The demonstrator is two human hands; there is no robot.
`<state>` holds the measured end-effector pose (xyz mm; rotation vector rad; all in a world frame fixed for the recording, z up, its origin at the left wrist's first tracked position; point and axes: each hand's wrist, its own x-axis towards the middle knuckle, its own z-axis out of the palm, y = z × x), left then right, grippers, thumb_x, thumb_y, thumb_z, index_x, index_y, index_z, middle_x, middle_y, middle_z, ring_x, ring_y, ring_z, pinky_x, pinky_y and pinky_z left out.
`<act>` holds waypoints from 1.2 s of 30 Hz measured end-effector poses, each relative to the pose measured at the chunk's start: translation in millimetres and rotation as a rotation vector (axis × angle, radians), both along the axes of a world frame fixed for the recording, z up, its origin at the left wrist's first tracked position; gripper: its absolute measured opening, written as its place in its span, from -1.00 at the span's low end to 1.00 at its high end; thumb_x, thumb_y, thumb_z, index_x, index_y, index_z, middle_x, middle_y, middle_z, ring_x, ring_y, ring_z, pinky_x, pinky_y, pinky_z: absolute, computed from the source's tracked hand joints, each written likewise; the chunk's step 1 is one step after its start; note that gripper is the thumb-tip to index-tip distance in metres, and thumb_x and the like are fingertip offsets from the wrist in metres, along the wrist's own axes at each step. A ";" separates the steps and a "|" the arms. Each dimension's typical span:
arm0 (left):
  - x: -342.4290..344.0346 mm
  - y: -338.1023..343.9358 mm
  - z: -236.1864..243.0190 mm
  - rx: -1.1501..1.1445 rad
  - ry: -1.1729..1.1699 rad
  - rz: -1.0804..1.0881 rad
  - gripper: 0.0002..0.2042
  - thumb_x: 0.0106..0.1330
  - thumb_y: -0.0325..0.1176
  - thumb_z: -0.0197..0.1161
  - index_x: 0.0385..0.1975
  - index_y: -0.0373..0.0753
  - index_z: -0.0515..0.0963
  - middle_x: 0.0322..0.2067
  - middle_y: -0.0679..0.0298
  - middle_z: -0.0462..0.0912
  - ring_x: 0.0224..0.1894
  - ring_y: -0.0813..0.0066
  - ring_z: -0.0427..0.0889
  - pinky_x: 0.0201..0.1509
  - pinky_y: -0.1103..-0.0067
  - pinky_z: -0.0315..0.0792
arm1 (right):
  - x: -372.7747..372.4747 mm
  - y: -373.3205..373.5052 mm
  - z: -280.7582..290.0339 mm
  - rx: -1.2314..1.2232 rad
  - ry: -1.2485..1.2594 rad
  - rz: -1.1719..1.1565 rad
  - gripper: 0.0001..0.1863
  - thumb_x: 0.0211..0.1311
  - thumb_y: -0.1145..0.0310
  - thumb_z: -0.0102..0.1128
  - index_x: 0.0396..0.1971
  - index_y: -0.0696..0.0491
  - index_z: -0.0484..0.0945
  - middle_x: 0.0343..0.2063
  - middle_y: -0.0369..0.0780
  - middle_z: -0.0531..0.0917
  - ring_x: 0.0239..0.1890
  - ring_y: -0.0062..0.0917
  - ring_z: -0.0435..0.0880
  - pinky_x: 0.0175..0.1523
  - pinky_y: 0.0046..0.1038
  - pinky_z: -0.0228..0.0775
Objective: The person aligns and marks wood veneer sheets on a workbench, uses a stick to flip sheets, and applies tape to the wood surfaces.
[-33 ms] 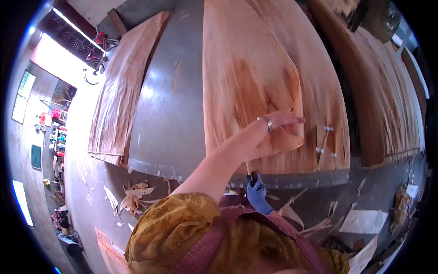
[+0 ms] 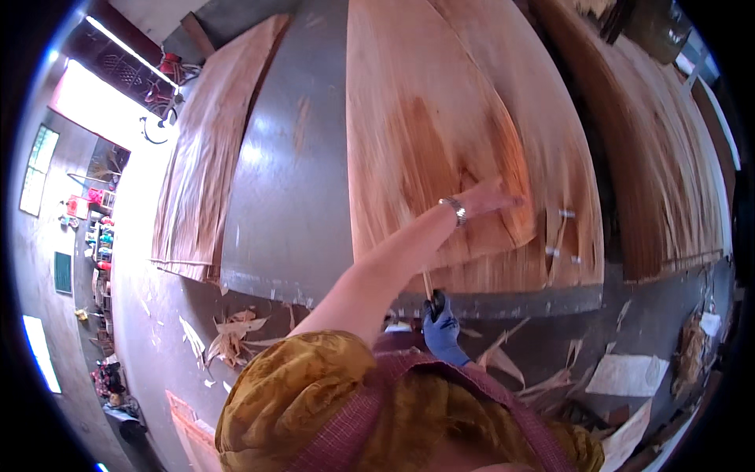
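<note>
A broad sheet of wood veneer (image 2: 401, 86) lies on top of another veneer sheet (image 2: 562, 181) on the grey metal table. My bare left hand (image 2: 489, 198), with a silver bracelet or watch at the wrist, rests on the upper sheet near its right edge, fingers stretched out. Darker brown, cracked patches show around this hand. At the table's near edge, my right hand (image 2: 442, 324), in a blue and black glove, is closed round the lower end of a thin pale stick (image 2: 428, 282). The stick's far end is hidden by my left forearm or meets the veneer; I cannot tell which.
Stacks of veneer stand on the left (image 2: 208, 157) and right (image 2: 664, 157). The grey tabletop (image 2: 291, 157) shows between. White tape pieces (image 2: 554, 252) stick to the lower sheet. Torn veneer scraps (image 2: 236, 334) litter the floor. A bicycle (image 2: 161, 118) stands far left.
The upper sheet's right near corner, raised and curled before, has spread rightward and lies flatter over the lower sheet. My left hand has shifted slightly; my right hand has barely moved.
</note>
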<state>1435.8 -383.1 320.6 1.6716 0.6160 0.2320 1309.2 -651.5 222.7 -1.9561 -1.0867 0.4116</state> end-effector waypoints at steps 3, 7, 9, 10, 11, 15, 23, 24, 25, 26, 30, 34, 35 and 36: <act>-60.5 -18.4 8.6 -0.191 -0.152 0.142 -0.41 0.33 -0.20 0.22 0.28 -0.31 0.19 -0.15 0.18 0.63 -0.11 0.47 0.61 -0.10 0.62 0.50 | 0.1 5.2 40.3 -0.169 0.055 0.091 -0.33 0.25 0.22 0.15 0.30 0.10 0.13 -0.16 0.09 0.58 -0.29 -0.05 0.62 -0.22 -0.16 0.46; -167.9 -40.1 31.8 -0.362 -0.325 0.535 -0.61 0.37 -0.24 0.18 0.12 -0.28 0.39 -0.26 0.29 0.62 -0.26 0.60 0.59 -0.21 0.67 0.46 | 3.7 52.1 67.1 -0.290 0.015 0.142 -0.27 0.27 0.22 0.13 0.34 0.12 0.04 -0.20 0.10 0.60 -0.33 -0.04 0.62 -0.28 -0.14 0.45; -220.6 -48.0 17.3 -0.335 -0.252 0.703 -0.66 0.36 -0.23 0.18 0.03 -0.29 0.45 -0.31 0.34 0.61 -0.29 0.64 0.56 -0.23 0.69 0.44 | 0.5 72.3 66.1 -0.341 -0.004 0.131 -0.33 0.29 0.17 0.11 0.33 0.08 0.13 -0.31 0.07 0.64 -0.44 -0.07 0.63 -0.36 -0.15 0.44; -240.3 -54.5 12.7 -0.304 -0.212 0.754 -0.67 0.36 -0.22 0.18 0.00 -0.29 0.48 -0.33 0.35 0.61 -0.30 0.64 0.56 -0.23 0.69 0.43 | -1.3 77.4 55.7 -0.207 -0.004 0.088 -0.36 0.30 0.13 0.11 0.31 0.05 0.18 -0.37 0.02 0.65 -0.45 -0.08 0.63 -0.34 -0.14 0.44; -251.6 -65.6 18.9 -0.354 -0.243 0.837 -0.69 0.34 -0.24 0.20 -0.03 -0.27 0.50 -0.35 0.35 0.61 -0.32 0.64 0.57 -0.29 0.70 0.43 | -2.3 82.1 41.3 -0.052 -0.006 0.046 -0.38 0.31 0.08 0.10 0.29 0.01 0.22 -0.43 -0.03 0.66 -0.46 -0.08 0.62 -0.32 -0.12 0.43; -307.1 -107.7 -7.5 -0.417 -0.170 0.906 -0.75 0.34 -0.32 0.17 -0.08 -0.30 0.49 -0.38 0.32 0.59 -0.43 0.64 0.56 -0.36 0.72 0.42 | -1.2 99.0 -9.0 0.218 -0.131 0.036 -0.48 0.26 0.10 0.19 0.15 0.02 0.43 -0.60 -0.14 0.64 -0.67 -0.32 0.58 -0.57 -0.29 0.38; -217.2 -178.7 -9.5 -0.398 -0.043 0.806 -0.76 0.34 -0.31 0.14 -0.10 -0.29 0.50 -0.35 0.33 0.63 -0.35 0.59 0.61 -0.29 0.64 0.48 | 127.4 59.5 98.5 -0.026 1.081 0.030 -0.78 0.24 0.11 0.24 -0.31 -0.06 0.53 -0.76 -0.38 0.43 -0.83 -0.70 0.33 -0.77 -0.60 0.09; -196.2 -186.2 -12.0 -0.377 -0.025 0.748 -0.76 0.34 -0.31 0.14 -0.10 -0.29 0.51 -0.36 0.34 0.63 -0.35 0.59 0.61 -0.29 0.65 0.47 | 156.1 51.4 104.9 -0.012 1.079 0.030 -0.78 0.24 0.11 0.24 -0.31 -0.06 0.53 -0.76 -0.38 0.43 -0.83 -0.70 0.33 -0.77 -0.60 0.09; -172.9 -198.9 -5.7 -0.389 0.005 0.719 -0.77 0.35 -0.30 0.13 -0.11 -0.28 0.51 -0.37 0.35 0.63 -0.34 0.60 0.60 -0.27 0.65 0.47 | 186.8 40.6 116.7 0.007 1.144 0.038 -0.79 0.24 0.10 0.24 -0.35 -0.08 0.52 -0.75 -0.39 0.42 -0.84 -0.70 0.32 -0.77 -0.60 0.09; -148.6 -209.2 -4.7 -0.385 0.003 0.716 -0.77 0.35 -0.30 0.13 -0.11 -0.28 0.51 -0.37 0.35 0.63 -0.34 0.60 0.60 -0.27 0.65 0.47 | 220.4 30.6 124.0 0.027 1.208 0.045 -0.78 0.24 0.09 0.24 -0.39 -0.11 0.50 -0.75 -0.39 0.41 -0.84 -0.69 0.32 -0.77 -0.60 0.09; -21.9 -261.5 3.7 -0.405 0.005 0.525 -0.76 0.37 -0.24 0.12 -0.11 -0.25 0.53 -0.33 0.37 0.63 -0.26 0.63 0.59 -0.21 0.66 0.45 | 379.9 -24.4 158.0 0.085 1.265 0.028 -0.78 0.24 0.08 0.23 -0.46 -0.14 0.46 -0.75 -0.41 0.39 -0.82 -0.69 0.34 -0.76 -0.63 0.11; 110.4 -319.6 2.8 -0.484 0.155 0.235 -0.65 0.39 -0.10 0.11 0.00 -0.23 0.50 -0.22 0.33 0.62 -0.16 0.58 0.58 -0.11 0.61 0.47 | 553.4 -94.1 202.4 0.185 1.286 -0.077 -0.72 0.20 0.10 0.27 -0.54 -0.12 0.41 -0.75 -0.37 0.42 -0.82 -0.69 0.31 -0.76 -0.63 0.07; 137.6 -335.7 4.7 -0.628 0.094 0.195 -0.59 0.38 -0.07 0.11 0.06 -0.23 0.46 -0.18 0.31 0.61 -0.13 0.54 0.58 -0.07 0.57 0.47 | 595.7 -111.0 205.3 0.183 1.360 -0.062 -0.73 0.20 0.11 0.26 -0.53 -0.12 0.41 -0.74 -0.37 0.43 -0.81 -0.69 0.31 -0.76 -0.64 0.06; 174.5 -343.7 6.8 -0.760 0.016 0.133 -0.53 0.38 -0.03 0.11 0.13 -0.23 0.42 -0.14 0.28 0.59 -0.09 0.50 0.58 -0.03 0.53 0.48 | 644.2 -129.7 215.9 0.204 1.411 -0.048 -0.74 0.20 0.11 0.26 -0.52 -0.12 0.40 -0.73 -0.36 0.43 -0.81 -0.69 0.31 -0.77 -0.64 0.05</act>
